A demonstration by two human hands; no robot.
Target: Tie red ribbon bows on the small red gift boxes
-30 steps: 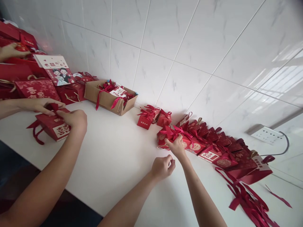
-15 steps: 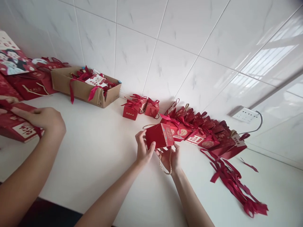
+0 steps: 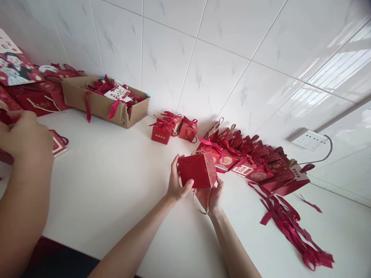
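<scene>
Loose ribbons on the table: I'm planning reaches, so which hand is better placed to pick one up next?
Probably the right hand: it is nearer the ribbons, which lie to its right. It helps hold the red box, so the left hand would need to support that alone.
</scene>
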